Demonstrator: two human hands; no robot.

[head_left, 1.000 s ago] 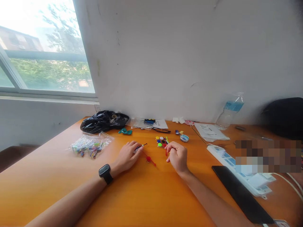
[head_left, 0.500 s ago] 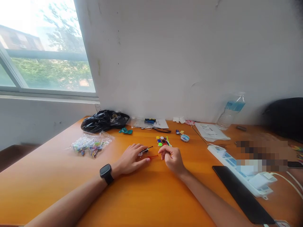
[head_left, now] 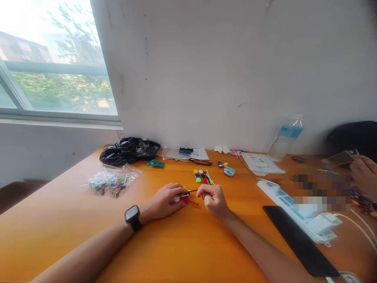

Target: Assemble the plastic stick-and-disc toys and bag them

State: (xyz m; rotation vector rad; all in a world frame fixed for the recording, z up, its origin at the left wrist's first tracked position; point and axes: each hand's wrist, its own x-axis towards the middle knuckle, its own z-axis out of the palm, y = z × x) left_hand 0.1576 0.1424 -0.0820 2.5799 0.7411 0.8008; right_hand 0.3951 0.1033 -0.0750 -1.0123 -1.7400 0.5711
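My left hand (head_left: 163, 200), with a black watch (head_left: 132, 217) on its wrist, is closed over a few small plastic pieces with round heads and thin stems. A white disc (head_left: 176, 199), a red piece (head_left: 185, 200) and a black stem (head_left: 193, 191) stick out past its fingertips. My right hand (head_left: 215, 201) has its fingers curled in a pinch close to the tip of the black stem; what they hold is hidden. Just beyond lies a group of similar coloured pieces (head_left: 199, 180) with thin stems.
A clear bag of coloured bits (head_left: 110, 181) and a black plastic bag (head_left: 129, 150) are at left. A round white-and-blue container (head_left: 229, 171) lies behind my right hand. To the right are a power strip (head_left: 294, 208), a black slab (head_left: 300, 239), a bottle (head_left: 284, 137) and another person's hand (head_left: 365, 171).
The fingers of my left hand have drawn in around the pieces, and the red stem now tilts down to the right. Another person's hand has appeared at far right.
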